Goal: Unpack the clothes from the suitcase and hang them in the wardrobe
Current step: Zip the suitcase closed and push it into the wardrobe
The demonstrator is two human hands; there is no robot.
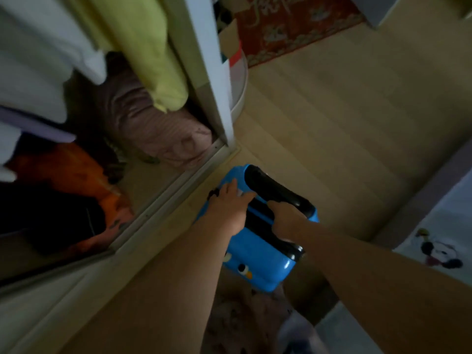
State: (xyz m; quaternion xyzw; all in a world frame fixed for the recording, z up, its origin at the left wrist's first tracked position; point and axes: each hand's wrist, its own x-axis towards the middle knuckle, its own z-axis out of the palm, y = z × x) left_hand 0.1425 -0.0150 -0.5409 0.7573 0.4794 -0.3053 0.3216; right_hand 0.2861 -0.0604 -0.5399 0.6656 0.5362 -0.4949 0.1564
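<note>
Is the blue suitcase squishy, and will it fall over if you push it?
Probably not squishy: the suitcase has a shiny shell that looks hard and likely slippery. It stands upright on the floor, so a sideways push could tip it. The right hand gripping the black handle should steady it.

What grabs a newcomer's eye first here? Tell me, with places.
The bright blue suitcase stands on the floor at centre, beside the open wardrobe, with both hands on it: the left hand lies on its top, the right hand grips its black handle. Inside the wardrobe, at upper left, hangs a yellow-green garment.
</note>
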